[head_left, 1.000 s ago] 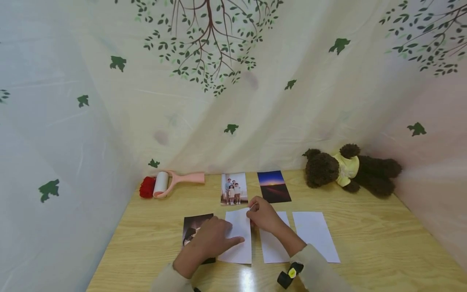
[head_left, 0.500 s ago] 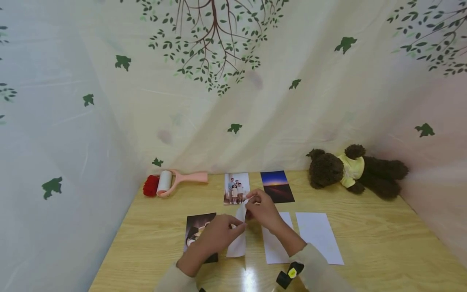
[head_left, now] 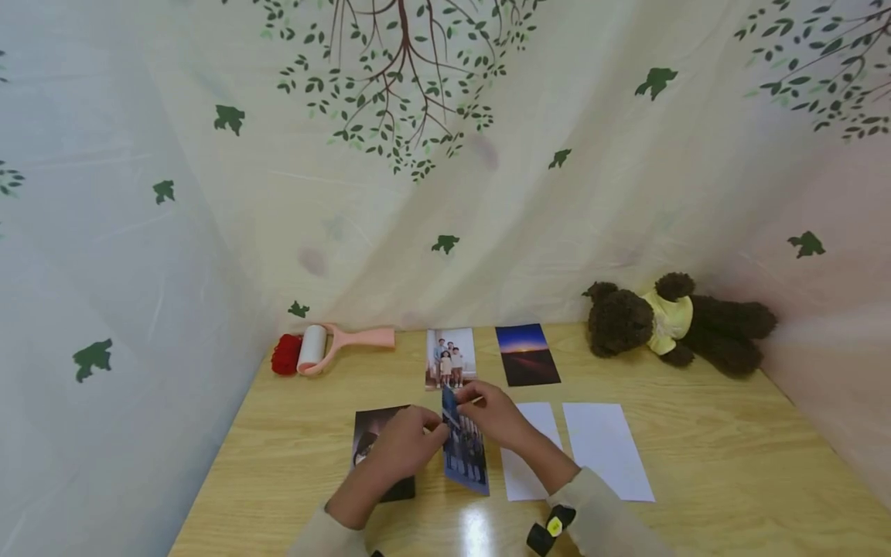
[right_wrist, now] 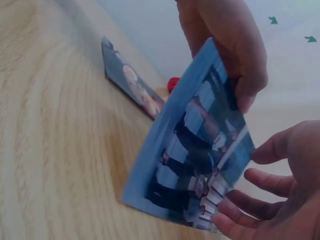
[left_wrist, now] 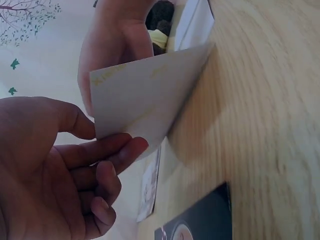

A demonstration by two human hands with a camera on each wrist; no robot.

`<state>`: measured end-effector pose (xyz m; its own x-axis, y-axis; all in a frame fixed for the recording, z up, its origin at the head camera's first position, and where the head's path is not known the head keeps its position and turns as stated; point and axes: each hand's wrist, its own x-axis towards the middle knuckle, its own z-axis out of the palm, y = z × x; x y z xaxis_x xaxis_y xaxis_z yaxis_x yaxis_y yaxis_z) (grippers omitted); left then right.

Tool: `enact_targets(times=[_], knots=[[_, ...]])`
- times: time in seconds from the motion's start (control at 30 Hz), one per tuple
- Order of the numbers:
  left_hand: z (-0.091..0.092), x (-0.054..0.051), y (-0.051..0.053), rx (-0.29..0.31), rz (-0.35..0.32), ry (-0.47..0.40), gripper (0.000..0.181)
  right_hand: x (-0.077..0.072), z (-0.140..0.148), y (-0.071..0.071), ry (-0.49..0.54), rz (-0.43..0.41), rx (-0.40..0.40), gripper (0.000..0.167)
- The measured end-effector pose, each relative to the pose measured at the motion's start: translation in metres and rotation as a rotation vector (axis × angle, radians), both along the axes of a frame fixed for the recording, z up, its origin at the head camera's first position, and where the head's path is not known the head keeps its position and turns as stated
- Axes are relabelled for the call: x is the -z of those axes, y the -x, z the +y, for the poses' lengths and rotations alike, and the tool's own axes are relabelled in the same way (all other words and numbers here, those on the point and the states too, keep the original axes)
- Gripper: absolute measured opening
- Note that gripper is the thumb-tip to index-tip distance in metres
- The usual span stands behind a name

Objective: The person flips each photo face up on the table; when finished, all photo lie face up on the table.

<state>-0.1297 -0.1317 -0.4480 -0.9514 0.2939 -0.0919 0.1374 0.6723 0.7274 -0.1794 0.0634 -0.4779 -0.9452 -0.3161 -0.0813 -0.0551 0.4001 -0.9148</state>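
A bluish group photo (head_left: 465,455) stands tilted between the two hands, its lower edge at the table. My left hand (head_left: 406,442) pinches its left edge between thumb and fingers; the left wrist view shows its white back (left_wrist: 145,95). At the upper right of the photo is my right hand (head_left: 493,414); in the right wrist view its thumb and fingertips touch the picture side (right_wrist: 200,150). Left of it lies a dark photo (head_left: 400,490), partly under my left hand. Two white sheets (head_left: 607,449) lie to the right, one partly under my right forearm.
Along the back lie a family photo (head_left: 451,357), a sunset photo (head_left: 527,354), a pink-handled roller (head_left: 362,338) and a red fuzzy item (head_left: 287,355). A brown teddy bear (head_left: 622,321) in a yellow shirt lies at the back right, by the curtain (head_left: 348,255).
The sheet between the hands has lifted from lying white side up and turned, so its picture side now faces the head camera. My left hand has gone from resting on it to pinching its edge.
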Motion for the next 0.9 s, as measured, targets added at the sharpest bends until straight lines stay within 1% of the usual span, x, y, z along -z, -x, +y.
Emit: enact_targets(times=[0.1, 0.2, 0.3, 0.43, 0.57, 0.67, 0.77, 0.8, 0.87, 0.9], knots=[[-0.005, 0.004, -0.002, -0.016, -0.002, 0.087, 0.042, 0.004, 0.0, -0.002, -0.05, -0.016, -0.052, 0.02], [-0.009, 0.008, -0.003, -0.035, 0.005, 0.159, 0.045, 0.008, 0.0, -0.001, -0.09, -0.006, -0.111, 0.02], [-0.012, 0.009, -0.004, -0.051, 0.021, 0.211, 0.05, 0.014, -0.001, 0.002, -0.115, 0.037, -0.161, 0.019], [-0.015, 0.01, -0.003, -0.064, 0.025, 0.249, 0.055, 0.019, -0.002, 0.004, -0.15, 0.097, -0.176, 0.019], [-0.014, 0.008, -0.004, -0.073, 0.018, 0.275, 0.051, 0.02, 0.0, 0.001, -0.177, 0.115, -0.159, 0.016], [-0.012, 0.006, -0.004, -0.071, 0.045, 0.308, 0.044, 0.019, 0.004, -0.002, -0.134, 0.107, -0.125, 0.015], [-0.008, 0.005, -0.005, -0.04, 0.119, 0.344, 0.029, 0.016, 0.012, -0.005, -0.058, 0.105, -0.048, 0.014], [-0.007, 0.005, -0.005, -0.025, 0.157, 0.35, 0.024, 0.015, 0.016, -0.005, -0.031, 0.109, -0.017, 0.013], [-0.003, 0.004, -0.007, 0.014, 0.24, 0.362, 0.014, 0.011, 0.026, -0.005, -0.025, 0.134, 0.043, 0.011], [-0.001, 0.005, -0.008, 0.031, 0.276, 0.37, 0.014, 0.008, 0.032, -0.005, -0.04, 0.146, 0.064, 0.011]])
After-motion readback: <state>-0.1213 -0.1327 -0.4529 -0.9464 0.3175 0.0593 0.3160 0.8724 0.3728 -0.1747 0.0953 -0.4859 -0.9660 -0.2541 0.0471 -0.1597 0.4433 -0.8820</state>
